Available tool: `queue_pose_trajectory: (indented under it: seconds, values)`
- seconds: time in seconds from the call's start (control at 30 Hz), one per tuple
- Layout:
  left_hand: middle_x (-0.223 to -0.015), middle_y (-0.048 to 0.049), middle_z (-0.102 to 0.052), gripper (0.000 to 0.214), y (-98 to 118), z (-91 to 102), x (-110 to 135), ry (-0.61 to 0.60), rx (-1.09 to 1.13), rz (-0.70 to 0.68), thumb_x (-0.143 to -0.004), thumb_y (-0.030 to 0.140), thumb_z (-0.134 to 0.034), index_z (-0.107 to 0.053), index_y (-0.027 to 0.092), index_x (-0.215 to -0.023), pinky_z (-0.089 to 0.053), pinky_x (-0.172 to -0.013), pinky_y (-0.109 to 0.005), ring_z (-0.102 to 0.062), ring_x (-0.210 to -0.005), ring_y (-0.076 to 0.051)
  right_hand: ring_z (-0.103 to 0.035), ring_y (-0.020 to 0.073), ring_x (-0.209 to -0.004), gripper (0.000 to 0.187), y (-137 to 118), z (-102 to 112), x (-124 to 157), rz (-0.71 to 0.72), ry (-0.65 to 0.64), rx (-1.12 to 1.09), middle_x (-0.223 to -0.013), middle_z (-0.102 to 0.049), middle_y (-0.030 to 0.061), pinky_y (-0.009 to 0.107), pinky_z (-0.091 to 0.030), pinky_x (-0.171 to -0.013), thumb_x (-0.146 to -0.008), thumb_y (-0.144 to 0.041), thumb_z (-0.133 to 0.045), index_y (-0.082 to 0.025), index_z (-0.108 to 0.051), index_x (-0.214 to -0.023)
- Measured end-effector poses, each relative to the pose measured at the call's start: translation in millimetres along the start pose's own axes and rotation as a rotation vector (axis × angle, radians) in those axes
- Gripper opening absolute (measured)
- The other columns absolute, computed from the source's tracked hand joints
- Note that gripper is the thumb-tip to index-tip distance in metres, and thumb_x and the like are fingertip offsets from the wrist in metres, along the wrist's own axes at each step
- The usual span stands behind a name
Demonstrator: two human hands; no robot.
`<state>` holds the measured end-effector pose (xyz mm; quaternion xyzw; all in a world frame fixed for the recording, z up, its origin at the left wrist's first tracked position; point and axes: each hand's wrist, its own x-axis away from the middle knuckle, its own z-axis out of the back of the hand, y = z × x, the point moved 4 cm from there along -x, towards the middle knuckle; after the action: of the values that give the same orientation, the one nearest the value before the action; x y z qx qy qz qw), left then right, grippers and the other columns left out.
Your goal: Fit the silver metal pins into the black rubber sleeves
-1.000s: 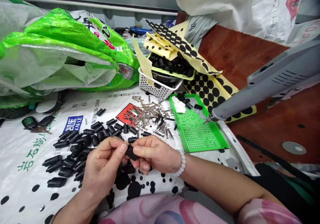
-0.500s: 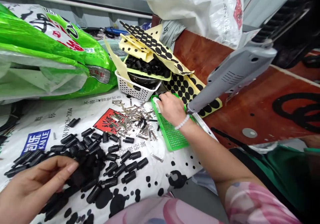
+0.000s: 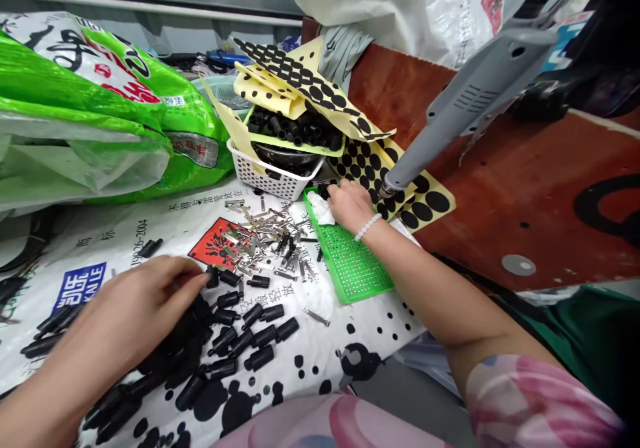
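My left hand reaches over a heap of small black plastic caps on the printed white sack, its fingertips closing on one cap at the heap's far edge. My right hand rests at the far end of the green perforated tray, fingers curled beside a scrap of white cloth; what they hold is hidden. A pile of small metal pieces lies between the two hands.
A grey electric screwdriver hangs just right of my right hand. A white basket of black tubes sits behind, under yellow sheets of black dots. A green bag fills the left; a red-brown board lies to the right.
The hands, which held one black cap together, have parted. The right went to the green tray's far end; the left moved forward over the cap heap.
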<state>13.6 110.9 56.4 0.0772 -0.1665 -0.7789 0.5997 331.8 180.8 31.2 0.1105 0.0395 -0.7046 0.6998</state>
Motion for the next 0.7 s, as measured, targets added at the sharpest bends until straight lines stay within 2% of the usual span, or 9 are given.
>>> queue_pose_trajectory:
  seconds: [0.07,0.13,0.2,0.27,0.33,0.4,0.53,0.6,0.7]
  values:
    - [-0.086,-0.0036,-0.068,0.027,48.7,-9.4,-27.0,-0.065,-0.051,-0.163,-0.081,0.041,-0.045,-0.064,0.023,-0.09,-0.042,-0.064,-0.03,-0.061,-0.07,-0.019,-0.052,0.0231,-0.086,0.024,-3.5,9.8,5.5,0.015,0.021,-0.037,-0.093,-0.059,0.0132,0.031,-0.033,-0.067,-0.088,-0.02,-0.04,-0.014,-0.063,-0.092]
    - [-0.083,-0.0062,-0.067,0.024,85.4,-29.2,-53.1,-0.123,-0.085,-0.24,-0.081,0.036,-0.046,-0.064,0.021,-0.083,-0.042,-0.065,-0.031,-0.061,-0.073,-0.021,-0.052,0.0204,-0.083,0.023,-7.2,20.6,13.9,0.037,0.041,-0.111,-0.092,-0.059,0.0101,0.029,-0.035,-0.066,-0.09,-0.026,-0.042,-0.016,-0.061,-0.095]
    - [-0.076,-0.0081,-0.066,0.025,107.7,-50.0,-75.0,-0.112,-0.1,-0.238,-0.079,0.038,-0.048,-0.064,0.019,-0.076,-0.041,-0.064,-0.032,-0.061,-0.072,-0.023,-0.053,0.0177,-0.079,0.02,-9.6,31.6,25.1,0.064,0.08,-0.274,-0.088,-0.06,0.0073,0.027,-0.037,-0.066,-0.088,-0.029,-0.046,-0.015,-0.061,-0.094]
    - [-0.071,-0.0087,-0.064,0.024,119.5,-67.0,-89.1,-0.107,-0.099,-0.239,-0.077,0.038,-0.05,-0.063,0.017,-0.072,-0.041,-0.064,-0.033,-0.06,-0.072,-0.025,-0.054,0.0158,-0.076,0.018,-10.3,41.3,38.0,0.095,0.14,-0.476,-0.084,-0.059,0.0059,0.027,-0.04,-0.067,-0.086,-0.028,-0.051,-0.014,-0.061,-0.091]
    - [-0.067,-0.0076,-0.062,0.019,123.5,-75.1,-95.0,-0.111,-0.083,-0.24,-0.074,0.034,-0.054,-0.061,0.018,-0.068,-0.041,-0.063,-0.032,-0.06,-0.07,-0.024,-0.054,0.0148,-0.074,0.016,-10.7,47.4,50.8,0.129,0.182,-0.644,-0.083,-0.059,0.005,0.028,-0.042,-0.068,-0.084,-0.026,-0.054,-0.013,-0.061,-0.09]
    - [-0.062,-0.0054,-0.06,0.016,122.7,-74.2,-93.7,-0.126,-0.052,-0.252,-0.073,0.031,-0.055,-0.059,0.019,-0.063,-0.04,-0.06,-0.03,-0.059,-0.066,-0.022,-0.055,0.014,-0.074,0.015,-11.9,49.1,61.7,0.142,0.184,-0.817,-0.083,-0.059,0.0043,0.028,-0.044,-0.068,-0.083,-0.026,-0.055,-0.014,-0.061,-0.09]
    - [-0.059,-0.001,-0.058,0.018,113.0,-59.1,-75.5,-0.151,0.023,-0.289,-0.079,0.034,-0.049,-0.057,0.022,-0.069,-0.038,-0.055,-0.028,-0.055,-0.057,-0.018,-0.06,0.0113,-0.067,0.018,-20.0,39.6,74.8,-0.013,0.013,-1.428,-0.081,-0.062,0.0026,0.027,-0.051,-0.064,-0.079,-0.025,-0.059,-0.014,-0.059,-0.094]
    - [-0.061,0.0002,-0.058,0.02,105.1,-52.2,-61.8,-0.165,0.198,-0.271,-0.083,0.037,-0.045,-0.057,0.022,-0.078,-0.039,-0.052,-0.026,-0.054,-0.053,-0.016,-0.062,0.0103,-0.063,0.022,-29.2,35.6,79.4,-0.102,-0.099,-1.716,-0.079,-0.062,0.0018,0.026,-0.053,-0.061,-0.077,-0.023,-0.061,-0.013,-0.058,-0.097]
    - [-0.065,-0.0013,-0.061,0.025,90.9,-48.4,-40.0,-0.231,0.699,-0.129,-0.08,0.04,-0.052,-0.058,0.02,-0.092,-0.041,-0.047,-0.024,-0.055,-0.051,-0.014,-0.064,0.0097,-0.06,0.025,-42.5,38.4,86.2,-0.133,-0.164,-1.892,-0.073,-0.062,0.0004,0.024,-0.055,-0.06,-0.075,-0.02,-0.061,-0.011,-0.059,-0.098]
